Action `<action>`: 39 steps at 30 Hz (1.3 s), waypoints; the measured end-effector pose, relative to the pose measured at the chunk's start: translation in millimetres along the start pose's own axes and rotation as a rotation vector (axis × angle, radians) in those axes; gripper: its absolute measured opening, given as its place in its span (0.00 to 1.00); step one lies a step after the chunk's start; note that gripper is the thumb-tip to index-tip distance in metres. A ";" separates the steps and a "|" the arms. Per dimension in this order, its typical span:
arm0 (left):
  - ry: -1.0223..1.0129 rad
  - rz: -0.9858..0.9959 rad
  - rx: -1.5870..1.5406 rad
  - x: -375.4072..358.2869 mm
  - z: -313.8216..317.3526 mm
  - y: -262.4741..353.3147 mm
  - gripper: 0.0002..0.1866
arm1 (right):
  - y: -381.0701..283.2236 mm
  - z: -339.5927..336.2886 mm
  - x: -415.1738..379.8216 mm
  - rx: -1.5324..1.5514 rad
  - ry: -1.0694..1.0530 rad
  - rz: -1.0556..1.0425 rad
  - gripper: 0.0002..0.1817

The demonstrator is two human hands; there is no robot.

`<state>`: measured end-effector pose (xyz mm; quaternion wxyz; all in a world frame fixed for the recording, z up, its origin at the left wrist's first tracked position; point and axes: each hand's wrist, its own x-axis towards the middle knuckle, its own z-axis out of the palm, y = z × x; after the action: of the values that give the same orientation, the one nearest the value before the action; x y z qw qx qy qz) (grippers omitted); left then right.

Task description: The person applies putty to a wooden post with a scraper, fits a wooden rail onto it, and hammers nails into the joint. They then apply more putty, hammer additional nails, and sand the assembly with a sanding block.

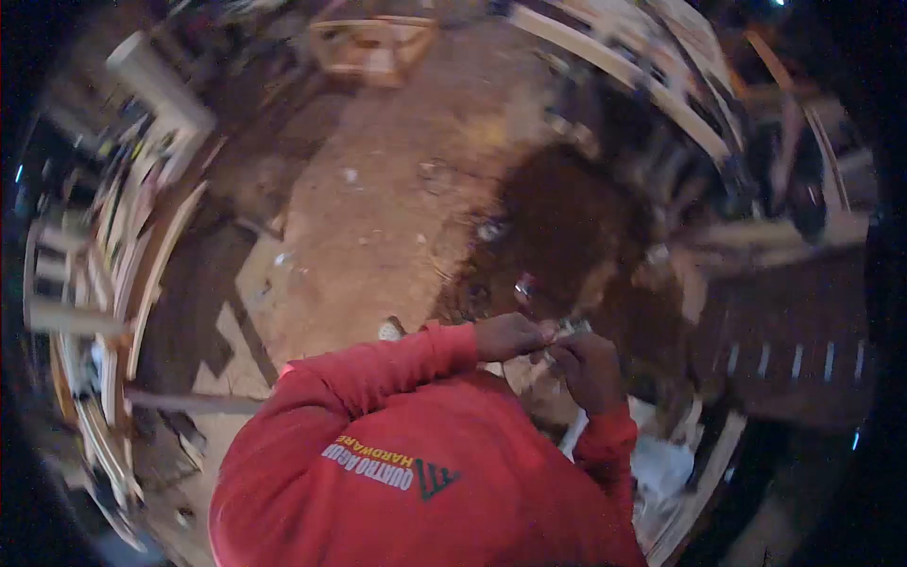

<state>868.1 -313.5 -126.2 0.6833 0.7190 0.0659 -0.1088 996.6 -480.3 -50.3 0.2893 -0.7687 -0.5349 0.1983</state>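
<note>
Head view: left hand (511, 336) and right hand (588, 370) pinch a small pale item (573, 327) toward four o'clock from centre; blurred, it is probably light, best held by its edges.

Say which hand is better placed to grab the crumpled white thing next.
Probably the right hand: its sleeve is beside the crumpled white thing; the left hand is farther away. Both hands meet at a small blurred thing, so neither looks free.
</note>
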 end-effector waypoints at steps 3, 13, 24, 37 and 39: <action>0.194 0.135 0.066 -72.5 -54.9 -45.9 0.32 | -65.6 53.6 56.2 0.027 -0.092 -0.162 0.11; 1.103 0.218 -0.616 -365.4 -151.6 -79.2 0.12 | -296.0 243.3 199.9 0.312 -0.368 -0.426 0.09; 2.207 0.543 -0.924 -520.5 -146.7 -97.5 0.04 | -474.4 405.7 272.8 0.346 -0.941 -1.012 0.09; 2.936 0.730 -0.912 -721.7 -204.9 -265.1 0.03 | -821.1 674.5 602.7 -0.158 -0.491 -1.381 0.12; 3.089 0.672 -1.079 -738.3 -242.2 -211.4 0.02 | -859.5 724.3 633.7 -0.333 -0.648 -1.177 0.14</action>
<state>118.3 -20.0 -138.6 -0.1244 0.1777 -0.5134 -0.8303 164.8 505.8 -28.9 0.0524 -0.2870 -0.9457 0.1433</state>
